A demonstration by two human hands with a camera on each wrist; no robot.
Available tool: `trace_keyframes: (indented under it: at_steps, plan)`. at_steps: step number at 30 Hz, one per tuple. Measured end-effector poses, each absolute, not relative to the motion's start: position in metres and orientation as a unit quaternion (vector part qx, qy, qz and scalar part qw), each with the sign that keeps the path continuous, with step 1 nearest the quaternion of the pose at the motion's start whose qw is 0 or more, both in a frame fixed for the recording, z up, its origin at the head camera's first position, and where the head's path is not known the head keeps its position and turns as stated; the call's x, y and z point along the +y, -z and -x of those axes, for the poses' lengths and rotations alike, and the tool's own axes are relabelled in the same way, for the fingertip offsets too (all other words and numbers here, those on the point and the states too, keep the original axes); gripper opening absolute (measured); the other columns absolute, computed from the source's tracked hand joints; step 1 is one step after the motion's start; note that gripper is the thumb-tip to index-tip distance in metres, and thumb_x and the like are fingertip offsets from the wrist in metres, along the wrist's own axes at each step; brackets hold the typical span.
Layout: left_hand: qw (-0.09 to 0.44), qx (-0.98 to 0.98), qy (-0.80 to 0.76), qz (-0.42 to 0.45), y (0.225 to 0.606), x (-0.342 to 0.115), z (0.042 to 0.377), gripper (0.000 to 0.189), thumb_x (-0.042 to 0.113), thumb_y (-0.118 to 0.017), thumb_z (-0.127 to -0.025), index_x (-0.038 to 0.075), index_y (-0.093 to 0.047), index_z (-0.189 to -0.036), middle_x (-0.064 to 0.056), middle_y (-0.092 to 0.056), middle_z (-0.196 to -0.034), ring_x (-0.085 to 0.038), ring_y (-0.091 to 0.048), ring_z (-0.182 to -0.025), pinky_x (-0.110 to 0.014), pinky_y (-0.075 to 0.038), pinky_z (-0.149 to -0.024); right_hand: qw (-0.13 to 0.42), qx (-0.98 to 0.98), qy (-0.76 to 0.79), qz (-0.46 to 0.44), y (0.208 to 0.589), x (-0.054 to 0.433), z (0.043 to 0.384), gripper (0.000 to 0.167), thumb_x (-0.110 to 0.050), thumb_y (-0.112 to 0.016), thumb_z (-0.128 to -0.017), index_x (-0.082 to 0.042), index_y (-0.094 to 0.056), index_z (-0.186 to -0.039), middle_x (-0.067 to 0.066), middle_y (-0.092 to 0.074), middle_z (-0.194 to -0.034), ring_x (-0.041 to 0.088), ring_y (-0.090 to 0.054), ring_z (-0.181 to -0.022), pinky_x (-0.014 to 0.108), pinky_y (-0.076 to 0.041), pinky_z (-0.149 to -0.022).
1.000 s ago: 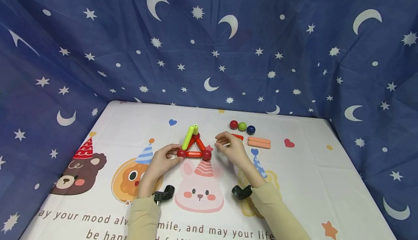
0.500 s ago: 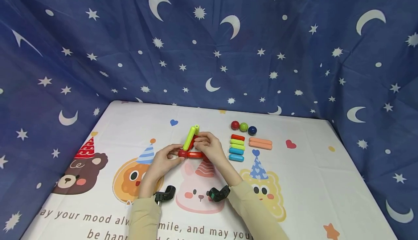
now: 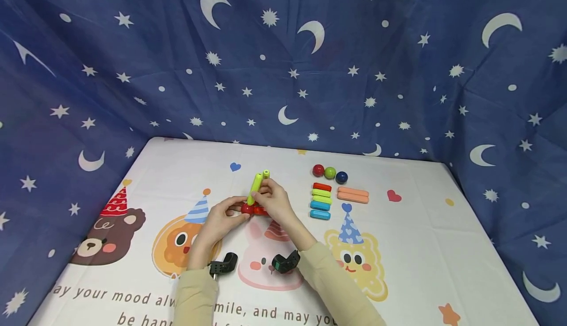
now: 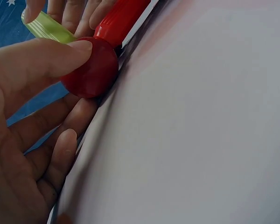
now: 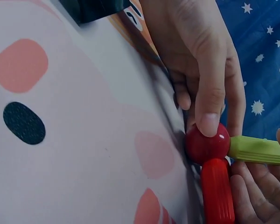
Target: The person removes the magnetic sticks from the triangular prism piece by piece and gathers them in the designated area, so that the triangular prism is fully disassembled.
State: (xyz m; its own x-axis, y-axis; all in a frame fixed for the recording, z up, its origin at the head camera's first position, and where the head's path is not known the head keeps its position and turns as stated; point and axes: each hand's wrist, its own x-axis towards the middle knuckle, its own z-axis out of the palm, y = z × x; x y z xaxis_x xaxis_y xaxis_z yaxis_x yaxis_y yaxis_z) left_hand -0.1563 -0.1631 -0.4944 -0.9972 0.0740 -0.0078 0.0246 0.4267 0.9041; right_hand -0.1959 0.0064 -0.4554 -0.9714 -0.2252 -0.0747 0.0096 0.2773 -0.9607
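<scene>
My left hand [image 3: 223,216] holds a red ball [image 4: 93,74] between thumb and fingers at the near left corner of a ball-and-rod toy frame on the table. From this ball a light green toy rod [image 3: 255,189] leans upward, and a red rod [image 5: 217,191] runs sideways. My right hand [image 3: 275,202] reaches over the frame and pinches the green rod, thumb in front and fingers behind. A second green rod [image 3: 266,174] stands up behind the right fingers. That hand hides the frame's other red balls and rods in the head view.
Right of the frame lies a column of short rods: red [image 3: 322,187], green [image 3: 321,193] and blue [image 3: 320,206]. Two orange rods [image 3: 353,195] are beside them. Behind sit red [image 3: 318,170], green [image 3: 330,173] and dark blue [image 3: 341,177] balls. A starry blue curtain [image 3: 283,70] backs the table.
My right hand has moved left from beside the short rods, over the frame, to the leaning green rod, which now stands slightly steeper. My left hand stays on the red ball.
</scene>
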Motion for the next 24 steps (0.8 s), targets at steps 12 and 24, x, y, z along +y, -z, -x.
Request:
trace_keyframes:
  at_steps: [12, 24]
  plan:
    - [0.026, 0.854, -0.519, -0.023, 0.494, -0.163, 0.157, 0.04, 0.014, -0.075, -0.082, 0.01, -0.066, -0.12, -0.009, -0.068, -0.114, -0.022, -0.062, -0.103, -0.021, -0.047, -0.082, 0.081, 0.799, 0.586, 0.103, 0.458, 0.004, 0.191, 0.021, -0.015, -0.061, -0.093, -0.003, -0.059, -0.11, 0.015, -0.069, -0.094, 0.01, -0.062, -0.077, 0.016, -0.048, -0.062]
    - [0.024, 0.86, -0.509, -0.025, 0.493, -0.163, 0.157, 0.039, 0.015, -0.075, -0.082, 0.011, -0.066, -0.12, -0.007, -0.068, -0.114, -0.021, -0.062, -0.102, -0.024, -0.047, -0.084, 0.061, 0.816, 0.565, 0.11, 0.459, 0.003, 0.183, 0.021, -0.016, -0.058, -0.095, -0.006, -0.058, -0.113, 0.013, -0.067, -0.097, 0.013, -0.065, -0.078, 0.016, -0.05, -0.06]
